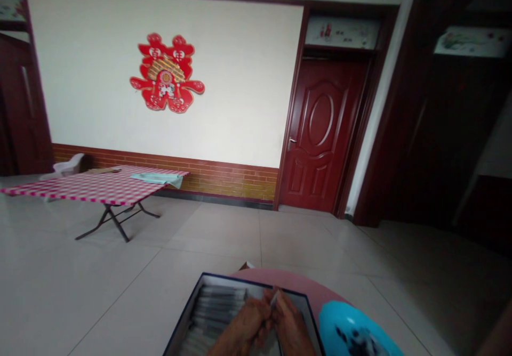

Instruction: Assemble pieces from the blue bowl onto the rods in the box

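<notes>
My left hand (253,316) and my right hand (290,318) meet over a shallow box (178,321) with white inner walls and a dark blue rim. The fingers of both hands are closed together around a small, slim, pale piece (274,298), mostly hidden and too blurred to name. Rows of slim grey and clear sticks (218,305), perhaps pens, lie in the left part of the box. Just right of the box sits a bright blue bowl (334,318) with small black and pale pieces in it.
The box and bowl rest on a round pink tabletop (280,277). Farther left stands a folding table (80,188) with a pink checked top and a pale green cloth (158,177). Behind it is a white plastic chair (70,165). A dark red door (320,132) is in the far wall.
</notes>
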The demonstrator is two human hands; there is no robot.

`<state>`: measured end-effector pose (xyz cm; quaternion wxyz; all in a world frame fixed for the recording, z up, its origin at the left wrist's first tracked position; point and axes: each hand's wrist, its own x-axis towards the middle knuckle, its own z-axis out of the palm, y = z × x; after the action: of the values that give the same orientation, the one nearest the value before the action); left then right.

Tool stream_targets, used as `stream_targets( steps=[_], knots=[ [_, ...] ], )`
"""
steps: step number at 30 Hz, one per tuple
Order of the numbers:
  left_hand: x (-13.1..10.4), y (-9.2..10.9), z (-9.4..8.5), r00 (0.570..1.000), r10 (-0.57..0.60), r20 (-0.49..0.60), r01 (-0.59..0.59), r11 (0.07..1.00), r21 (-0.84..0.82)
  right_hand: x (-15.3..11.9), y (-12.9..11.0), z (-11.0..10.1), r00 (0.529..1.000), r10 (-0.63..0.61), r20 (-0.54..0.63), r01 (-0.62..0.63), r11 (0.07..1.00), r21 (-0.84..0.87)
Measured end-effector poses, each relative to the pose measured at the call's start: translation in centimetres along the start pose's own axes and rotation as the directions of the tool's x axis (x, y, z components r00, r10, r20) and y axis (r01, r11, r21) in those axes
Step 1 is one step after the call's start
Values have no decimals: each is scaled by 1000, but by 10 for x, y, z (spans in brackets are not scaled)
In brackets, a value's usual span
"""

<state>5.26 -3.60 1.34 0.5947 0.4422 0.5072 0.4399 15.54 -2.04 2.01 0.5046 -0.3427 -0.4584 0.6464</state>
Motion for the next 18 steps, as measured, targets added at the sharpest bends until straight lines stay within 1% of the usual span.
stream_targets(
  steps=[2, 5, 7, 11, 13, 16, 18],
  knots=[
    [2, -4, 1, 998, 58, -29, -56, 995, 85, -1, 0, 0, 1000, 6, -1, -6, 1000, 4],
    [4, -7, 1, 988, 147, -48, -133, 967, 215, -2, 1, -2, 998, -19, -56, 18, 1000, -21],
    [4, -6, 0, 977, 207, -50, -184, 937, 296, -2, 1, -3, 996, -37, -85, 33, 999, -37],
    [1, -2, 0, 954, 295, -48, -249, 872, 421, -4, 0, 0, 992, -21, -127, 16, 999, -38],
    [-1, -4, 1, 943, 330, -37, -263, 811, 523, -6, -1, 2, 987, -9, -159, 4, 999, -33],
    [-1, -10, 4, 924, 381, -22, -246, 640, 728, -9, -5, 4, 983, -3, -182, -3, 1000, -29],
    [0, -14, 6, 917, 399, -25, -216, 548, 808, -11, -8, 5, 982, -7, -188, 0, 999, -41]
  ],
)
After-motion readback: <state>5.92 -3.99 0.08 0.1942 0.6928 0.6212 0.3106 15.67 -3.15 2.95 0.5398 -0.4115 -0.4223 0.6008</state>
